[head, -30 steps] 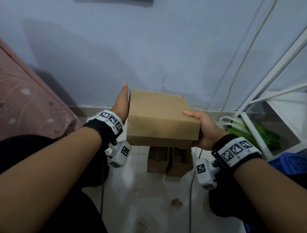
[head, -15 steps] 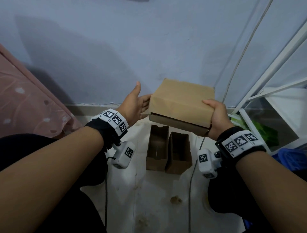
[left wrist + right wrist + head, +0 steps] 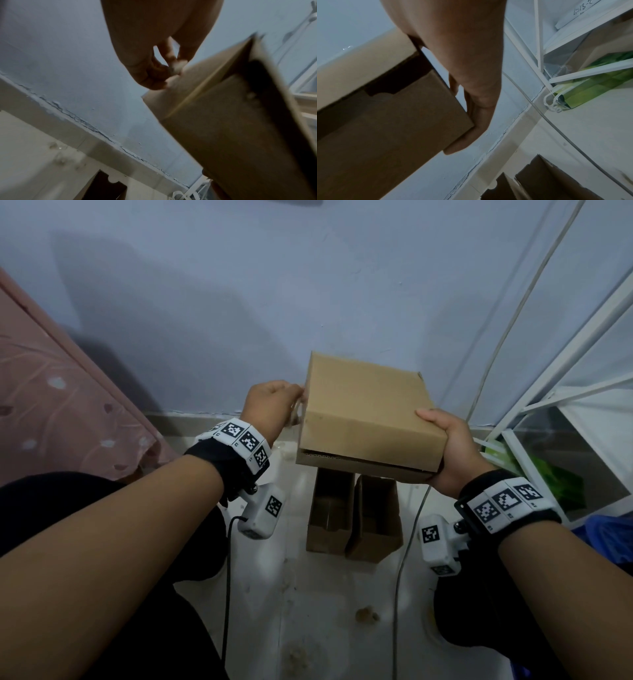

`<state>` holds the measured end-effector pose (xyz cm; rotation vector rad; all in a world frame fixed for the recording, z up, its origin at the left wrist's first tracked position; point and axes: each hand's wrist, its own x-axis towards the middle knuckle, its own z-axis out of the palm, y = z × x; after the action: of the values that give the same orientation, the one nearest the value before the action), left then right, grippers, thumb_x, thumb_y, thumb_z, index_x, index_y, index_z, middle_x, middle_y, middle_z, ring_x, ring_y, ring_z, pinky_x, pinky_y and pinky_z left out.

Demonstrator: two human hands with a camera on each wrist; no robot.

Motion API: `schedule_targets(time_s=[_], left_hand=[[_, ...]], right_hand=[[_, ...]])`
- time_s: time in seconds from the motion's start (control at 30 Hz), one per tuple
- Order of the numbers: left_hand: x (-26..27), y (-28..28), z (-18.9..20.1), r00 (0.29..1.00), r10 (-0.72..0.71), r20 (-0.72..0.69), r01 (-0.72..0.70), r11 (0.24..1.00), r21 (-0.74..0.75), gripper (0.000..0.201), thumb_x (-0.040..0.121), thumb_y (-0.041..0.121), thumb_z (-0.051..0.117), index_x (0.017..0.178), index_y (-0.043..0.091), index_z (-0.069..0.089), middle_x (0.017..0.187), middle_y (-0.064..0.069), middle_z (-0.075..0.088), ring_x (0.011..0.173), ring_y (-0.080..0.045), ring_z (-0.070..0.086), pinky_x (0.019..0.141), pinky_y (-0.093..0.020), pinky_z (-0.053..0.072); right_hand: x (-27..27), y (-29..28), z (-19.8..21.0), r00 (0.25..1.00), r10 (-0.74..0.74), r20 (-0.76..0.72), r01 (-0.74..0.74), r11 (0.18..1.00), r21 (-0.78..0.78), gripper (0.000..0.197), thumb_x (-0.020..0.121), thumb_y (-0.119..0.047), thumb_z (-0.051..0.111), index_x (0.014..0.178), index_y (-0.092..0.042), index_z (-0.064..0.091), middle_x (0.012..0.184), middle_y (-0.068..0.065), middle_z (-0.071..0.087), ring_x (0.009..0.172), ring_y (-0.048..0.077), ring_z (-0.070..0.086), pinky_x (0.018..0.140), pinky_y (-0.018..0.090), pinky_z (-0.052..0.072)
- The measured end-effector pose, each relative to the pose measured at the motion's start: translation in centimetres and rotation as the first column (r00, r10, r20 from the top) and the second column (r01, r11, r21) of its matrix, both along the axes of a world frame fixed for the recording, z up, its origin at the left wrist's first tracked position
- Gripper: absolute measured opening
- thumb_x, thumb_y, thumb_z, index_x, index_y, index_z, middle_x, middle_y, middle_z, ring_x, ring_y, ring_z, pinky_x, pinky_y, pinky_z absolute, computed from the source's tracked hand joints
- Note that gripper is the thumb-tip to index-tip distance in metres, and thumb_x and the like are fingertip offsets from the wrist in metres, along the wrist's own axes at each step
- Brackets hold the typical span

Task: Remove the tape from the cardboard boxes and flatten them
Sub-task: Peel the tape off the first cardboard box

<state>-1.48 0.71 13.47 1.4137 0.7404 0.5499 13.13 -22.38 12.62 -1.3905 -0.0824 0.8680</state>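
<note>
A flat brown cardboard box [image 3: 366,412] hangs in the air before the wall. My right hand [image 3: 452,450] grips its near right corner, thumb on top and fingers underneath [image 3: 467,135]. My left hand [image 3: 281,402] is at the box's left side. In the left wrist view its fingers [image 3: 159,70] pinch a whitish crumpled bit of tape [image 3: 179,66] at the edge of the box [image 3: 231,128]. Below, two small open cardboard boxes [image 3: 330,508] [image 3: 375,515] stand side by side on the floor.
A white metal shelf frame [image 3: 565,392] stands at the right with a green bag [image 3: 555,484] inside. A grey cable [image 3: 407,542] runs down the wall and across the floor. Pink cloth [image 3: 51,405] fills the left. My dark-clothed legs flank the white floor [image 3: 308,611].
My left hand let go of the box's left side, opened, and now pinches tape at that side. The right hand lifted and turned the box, uncovering the two floor boxes.
</note>
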Motion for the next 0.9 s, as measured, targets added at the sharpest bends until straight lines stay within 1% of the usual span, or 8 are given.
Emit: schedule_targets(time_s=[0.1,0.27,0.37,0.43,0.53,0.67,0.77,0.9], left_hand=[[0.4,-0.4,0.8,0.999,0.043,-0.032,-0.045,0.996,-0.077,0.025,0.093,0.001,0.043,0.110,0.016,0.053,0.077,-0.007,0.049,0.061,-0.019,0.044,0.050,-0.024,0.039],[0.4,-1.7,0.9,1.000,-0.016,-0.021,0.013,0.993,-0.114,0.058,0.088,-0.009,0.027,0.063,0.016,0.074,0.075,-0.008,0.050,0.069,-0.023,0.044,0.061,-0.031,0.035],[0.3,-1.4,0.5,0.995,0.083,0.046,-0.070,0.968,-0.240,0.045,0.082,-0.002,0.036,0.106,0.011,0.072,0.094,-0.013,0.068,0.082,-0.030,0.063,0.072,-0.037,0.050],[0.0,-1.3,0.8,0.989,0.112,0.094,-0.074,0.938,-0.338,0.042,0.080,0.009,0.042,0.116,0.011,0.064,0.100,-0.009,0.072,0.085,-0.027,0.068,0.077,-0.037,0.053],[0.0,-1.4,1.0,0.987,0.002,0.159,0.051,0.942,-0.331,0.037,0.104,0.029,0.033,0.094,0.014,0.065,0.065,0.003,0.066,0.056,-0.014,0.061,0.064,-0.028,0.047],[-0.2,-1.4,1.3,0.988,-0.077,0.137,0.112,0.956,-0.270,0.069,0.110,0.044,0.021,0.073,0.020,0.074,0.064,0.008,0.073,0.060,-0.008,0.071,0.068,-0.027,0.051],[-0.6,-0.7,1.8,0.987,-0.057,0.150,0.096,0.958,-0.269,0.086,0.111,0.045,0.017,0.050,0.020,0.072,0.053,0.006,0.066,0.048,-0.008,0.064,0.054,-0.021,0.049],[-0.7,-0.3,1.5,0.982,-0.033,0.183,0.083,0.958,-0.274,0.083,0.111,0.047,0.017,0.057,0.019,0.074,0.060,0.005,0.069,0.055,-0.010,0.068,0.066,-0.030,0.049]], right_hand=[[-0.4,0.3,0.1,0.999,0.030,-0.019,-0.030,1.000,0.000,0.021,0.093,-0.042,0.059,0.104,-0.025,0.063,0.089,0.003,0.071,0.079,0.029,0.069,0.080,0.051,0.054],[-1.2,0.6,-0.3,0.999,0.015,-0.035,-0.016,1.000,-0.017,0.016,0.093,-0.043,0.060,0.093,-0.027,0.062,0.087,0.003,0.069,0.083,0.031,0.066,0.090,0.063,0.048],[-1.6,0.6,-0.6,0.998,0.026,-0.056,-0.026,1.000,-0.004,0.017,0.093,-0.043,0.060,0.088,-0.027,0.063,0.086,0.003,0.069,0.084,0.032,0.065,0.088,0.061,0.047],[-1.8,0.6,-0.6,0.997,0.039,-0.066,-0.038,0.999,0.004,0.017,0.093,-0.043,0.059,0.090,-0.027,0.063,0.083,0.003,0.070,0.083,0.031,0.066,0.084,0.057,0.050],[-1.9,0.5,-0.5,0.997,0.057,-0.061,-0.057,0.998,0.009,0.017,0.094,-0.043,0.058,0.094,-0.026,0.063,0.084,0.004,0.070,0.082,0.031,0.066,0.082,0.056,0.051],[-2.1,0.4,-0.2,0.994,0.102,-0.045,-0.103,0.995,-0.014,0.026,0.093,-0.043,0.059,0.109,-0.023,0.062,0.089,0.005,0.068,0.080,0.031,0.066,0.078,0.051,0.054],[-2.7,0.5,0.0,0.986,0.161,-0.043,-0.162,0.986,-0.028,0.027,0.092,-0.042,0.058,0.109,-0.021,0.062,0.086,0.005,0.069,0.075,0.028,0.067,0.067,0.042,0.055],[-2.7,0.3,0.6,0.985,0.170,-0.024,-0.171,0.985,-0.036,0.027,0.092,-0.041,0.059,0.106,-0.019,0.064,0.087,0.006,0.068,0.076,0.029,0.066,0.070,0.043,0.054]])
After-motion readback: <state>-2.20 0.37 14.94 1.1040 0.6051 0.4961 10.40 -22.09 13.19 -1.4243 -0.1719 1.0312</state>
